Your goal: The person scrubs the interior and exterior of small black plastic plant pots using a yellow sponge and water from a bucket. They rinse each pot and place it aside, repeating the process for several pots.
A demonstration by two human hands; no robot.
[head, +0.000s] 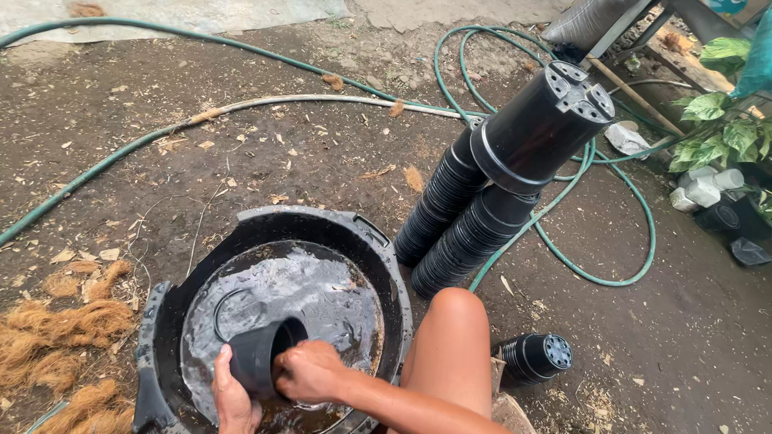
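Left hand (234, 404) grips small black pot (258, 357) over near tub (378, 243); right hand (308, 370) fingers curled, probably inside its mouth. Best to scrub with the pot held low in the water.

- Left hand (235, 404) and right hand (308, 372) are gripping a black pot (262, 354) over the water-filled black tub (161, 327).
- Stacked black pots (465, 231) are lying beyond the tub's far-right rim.

A pot (262, 353) is lying in the tub (379, 252); pot stacks (464, 214) are leaning behind-right of it, fibre (53, 344) lying left, hose (72, 183) trailing behind.
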